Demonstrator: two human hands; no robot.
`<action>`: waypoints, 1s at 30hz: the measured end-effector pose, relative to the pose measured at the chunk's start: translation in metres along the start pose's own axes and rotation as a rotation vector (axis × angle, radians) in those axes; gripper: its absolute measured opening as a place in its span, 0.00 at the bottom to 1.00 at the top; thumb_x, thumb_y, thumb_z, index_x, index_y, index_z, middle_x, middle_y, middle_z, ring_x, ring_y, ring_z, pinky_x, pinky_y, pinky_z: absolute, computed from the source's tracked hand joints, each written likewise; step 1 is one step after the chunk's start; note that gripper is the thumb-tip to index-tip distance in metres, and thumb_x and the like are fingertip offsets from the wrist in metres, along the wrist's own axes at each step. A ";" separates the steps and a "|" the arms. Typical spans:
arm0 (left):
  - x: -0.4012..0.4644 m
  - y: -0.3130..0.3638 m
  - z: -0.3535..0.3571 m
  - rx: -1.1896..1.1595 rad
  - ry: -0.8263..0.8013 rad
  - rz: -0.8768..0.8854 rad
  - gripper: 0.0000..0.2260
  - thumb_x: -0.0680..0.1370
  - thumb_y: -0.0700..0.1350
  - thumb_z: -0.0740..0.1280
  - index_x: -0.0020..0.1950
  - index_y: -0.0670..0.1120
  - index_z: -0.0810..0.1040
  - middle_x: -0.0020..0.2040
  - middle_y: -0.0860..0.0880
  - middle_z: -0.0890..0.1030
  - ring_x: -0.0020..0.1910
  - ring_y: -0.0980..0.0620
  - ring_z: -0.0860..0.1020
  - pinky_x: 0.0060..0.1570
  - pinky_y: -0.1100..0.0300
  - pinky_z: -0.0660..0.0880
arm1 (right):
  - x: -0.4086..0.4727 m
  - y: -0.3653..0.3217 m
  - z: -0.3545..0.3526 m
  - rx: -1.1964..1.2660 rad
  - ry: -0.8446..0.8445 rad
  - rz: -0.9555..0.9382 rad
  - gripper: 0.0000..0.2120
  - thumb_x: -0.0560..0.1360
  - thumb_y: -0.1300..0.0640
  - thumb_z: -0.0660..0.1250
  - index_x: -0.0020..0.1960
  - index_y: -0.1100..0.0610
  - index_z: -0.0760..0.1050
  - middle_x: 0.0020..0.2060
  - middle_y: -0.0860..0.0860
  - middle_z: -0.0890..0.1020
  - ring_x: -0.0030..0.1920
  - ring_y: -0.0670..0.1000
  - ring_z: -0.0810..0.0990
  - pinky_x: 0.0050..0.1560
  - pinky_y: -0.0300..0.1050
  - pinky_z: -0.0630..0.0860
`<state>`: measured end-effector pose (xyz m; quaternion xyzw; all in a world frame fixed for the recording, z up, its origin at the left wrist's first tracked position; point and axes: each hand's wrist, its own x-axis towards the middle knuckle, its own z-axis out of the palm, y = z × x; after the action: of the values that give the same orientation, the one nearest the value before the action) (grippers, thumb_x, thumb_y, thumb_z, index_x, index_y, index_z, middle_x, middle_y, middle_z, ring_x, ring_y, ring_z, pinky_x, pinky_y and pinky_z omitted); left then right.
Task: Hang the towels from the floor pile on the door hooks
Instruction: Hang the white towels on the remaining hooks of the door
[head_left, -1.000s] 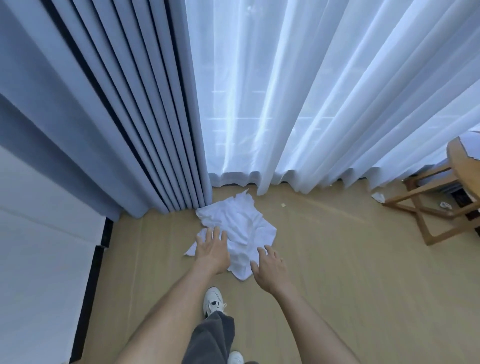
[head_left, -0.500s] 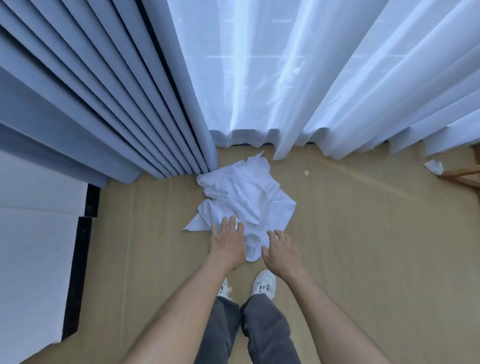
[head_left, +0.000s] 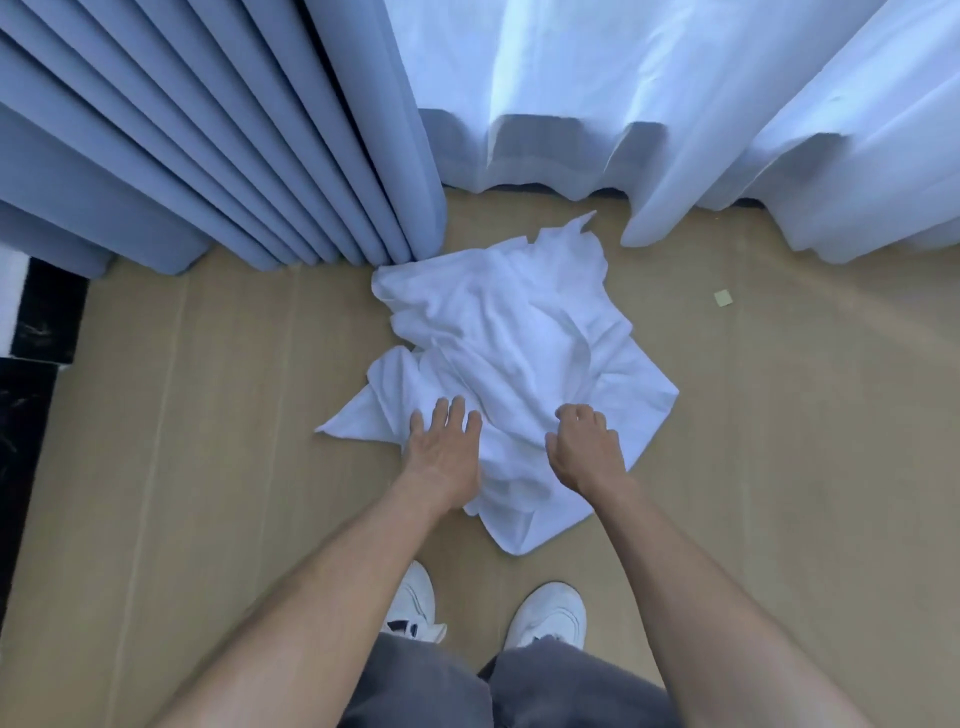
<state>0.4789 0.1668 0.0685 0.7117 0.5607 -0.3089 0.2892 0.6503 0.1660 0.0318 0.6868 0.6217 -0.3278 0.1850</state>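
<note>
Both hands are down at the near side of the pile of white towels (head_left: 511, 358): my left hand (head_left: 444, 449) lies with its fingers spread and straight over the cloth, closed on nothing, and my right hand (head_left: 584, 449) has its fingers curled in over a fold, though I cannot tell whether cloth is actually pinched inside them or they only rest against it. Those two hands sit apart, with a strip of towel showing between them.

As I judge it, the task is at its very start. Nothing is lifted; the whole crumpled heap lies on the wooden floor (head_left: 208, 467), its far edge just beside the foot of the blue curtain (head_left: 234, 156) and near the hem of the white sheer curtain (head_left: 675, 104). Picking one towel out, carrying it and hanging it are all left to do.

What I cannot see matters here. No door and no hooks are in view, so I cannot say where the towels go or how many hooks there are. All that white cloth runs together in folds, so I cannot count the towels or find where one ends. My fingertips on the right are hidden under the knuckles. Below, only my white shoes (head_left: 545, 616) and grey trouser legs show, cut off by the frame edge
</note>
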 end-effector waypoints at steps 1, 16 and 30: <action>0.010 -0.003 0.009 0.003 -0.008 -0.005 0.27 0.80 0.42 0.54 0.77 0.44 0.49 0.78 0.43 0.45 0.77 0.43 0.44 0.74 0.43 0.46 | 0.013 0.002 0.008 -0.008 0.009 0.004 0.16 0.80 0.55 0.54 0.66 0.60 0.64 0.64 0.57 0.69 0.62 0.58 0.68 0.58 0.51 0.67; -0.108 -0.002 -0.044 -0.107 0.019 -0.012 0.25 0.80 0.45 0.57 0.75 0.44 0.55 0.75 0.44 0.55 0.75 0.45 0.53 0.72 0.46 0.52 | -0.072 -0.073 -0.097 0.127 0.223 -0.165 0.12 0.70 0.72 0.53 0.50 0.60 0.66 0.41 0.55 0.69 0.40 0.54 0.67 0.36 0.44 0.61; -0.381 -0.027 -0.330 -0.366 0.400 -0.045 0.19 0.81 0.45 0.55 0.72 0.45 0.61 0.71 0.48 0.63 0.71 0.47 0.60 0.66 0.51 0.62 | -0.334 -0.183 -0.418 0.143 0.252 -0.438 0.09 0.72 0.69 0.55 0.47 0.56 0.67 0.46 0.52 0.72 0.44 0.55 0.71 0.40 0.45 0.63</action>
<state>0.4221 0.1870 0.5697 0.6818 0.6690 -0.0622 0.2894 0.5605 0.2268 0.5872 0.5825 0.7491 -0.3151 -0.0185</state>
